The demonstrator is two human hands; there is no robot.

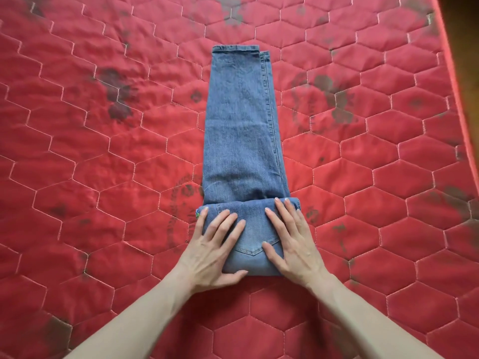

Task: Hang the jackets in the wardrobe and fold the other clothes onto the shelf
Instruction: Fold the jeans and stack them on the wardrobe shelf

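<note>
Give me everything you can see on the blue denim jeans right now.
The blue denim jeans lie flat on the red quilted mattress, legs stacked lengthwise, hems at the far end. The waist end nearest the person is folded over the legs, showing a back pocket with pointed stitching. A small green tag peeks out at its left edge. The left hand and right hand press flat on that fold, fingers spread.
</note>
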